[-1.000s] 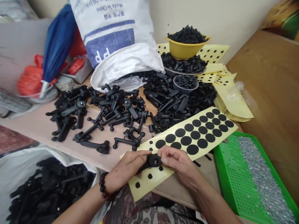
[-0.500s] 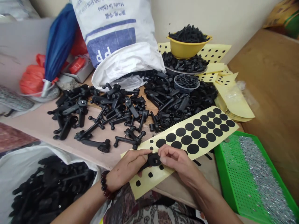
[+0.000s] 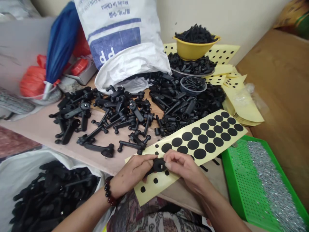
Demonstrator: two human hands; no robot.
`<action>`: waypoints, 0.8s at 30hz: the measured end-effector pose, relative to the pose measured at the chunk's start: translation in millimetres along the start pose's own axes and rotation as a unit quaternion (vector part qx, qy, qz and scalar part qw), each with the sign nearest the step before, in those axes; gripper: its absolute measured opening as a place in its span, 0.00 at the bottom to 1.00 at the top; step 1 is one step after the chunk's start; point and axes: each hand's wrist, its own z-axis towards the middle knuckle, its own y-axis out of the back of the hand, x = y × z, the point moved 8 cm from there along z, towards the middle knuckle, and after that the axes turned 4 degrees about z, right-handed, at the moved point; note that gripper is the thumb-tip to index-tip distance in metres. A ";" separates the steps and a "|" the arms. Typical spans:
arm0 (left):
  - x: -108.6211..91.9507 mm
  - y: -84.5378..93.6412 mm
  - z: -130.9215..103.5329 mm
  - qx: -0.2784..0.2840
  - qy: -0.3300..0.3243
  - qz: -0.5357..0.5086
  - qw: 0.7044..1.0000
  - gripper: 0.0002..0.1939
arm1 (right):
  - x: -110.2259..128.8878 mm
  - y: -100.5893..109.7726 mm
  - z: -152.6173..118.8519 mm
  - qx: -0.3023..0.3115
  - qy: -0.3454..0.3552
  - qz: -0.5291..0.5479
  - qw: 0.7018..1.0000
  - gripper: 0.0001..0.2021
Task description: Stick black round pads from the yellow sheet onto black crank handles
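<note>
A black plastic part [image 3: 159,165] with a round end and a small metal piece in its centre lies over the yellow sticker sheet [image 3: 158,189]. My left hand [image 3: 135,170] is closed around this part from the left, its index finger along the upper edge. At the right rim of the round end, my right hand [image 3: 180,164] pinches with thumb and index finger; whether a sticker is between them is hidden. Large black round stickers [image 3: 199,153] fill the sheet's upper right, while its near left end shows bare yellow backing with small black dots.
Black crank-like parts [image 3: 98,149] are strewn over the left of the table. Behind stand a white sack [image 3: 130,61] and a yellow bowl [image 3: 193,48] of black pieces. A green tray [image 3: 249,190] with metal screws is at right, a white bag [image 3: 56,156] of black parts at lower left.
</note>
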 end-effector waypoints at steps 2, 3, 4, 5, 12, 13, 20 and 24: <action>2.2 -1.3 1.3 0.007 0.004 0.002 1.000 0.23 | 0.0 0.1 -0.2 0.001 0.000 0.001 1.000 0.10; 2.5 -1.8 1.6 0.010 0.004 0.001 1.000 0.23 | -0.1 0.2 -0.3 0.001 0.000 0.002 1.000 0.11; 2.3 -2.2 1.7 0.012 0.004 0.002 1.000 0.23 | -0.1 0.3 -0.4 0.001 0.000 0.003 1.000 0.11; 1.8 -2.1 1.5 0.011 0.003 0.004 1.000 0.23 | -0.1 0.4 -0.6 0.001 0.000 0.005 1.000 0.11; -6.5 -0.9 0.1 0.011 -0.014 0.001 1.000 0.22 | 1.5 -1.0 -1.2 0.008 0.007 -0.002 1.000 0.10; -7.4 -1.4 0.0 0.015 -0.019 0.000 1.000 0.22 | 1.4 -1.1 -1.2 0.009 0.006 -0.004 1.000 0.10; -3.3 -3.8 1.1 0.027 -0.016 -0.032 0.999 0.20 | 1.9 0.2 -2.2 0.016 0.019 0.005 1.000 0.09; 6.9 -10.8 4.8 0.061 0.006 -0.069 0.996 0.19 | -0.7 3.2 -2.0 0.013 0.016 0.031 0.999 0.09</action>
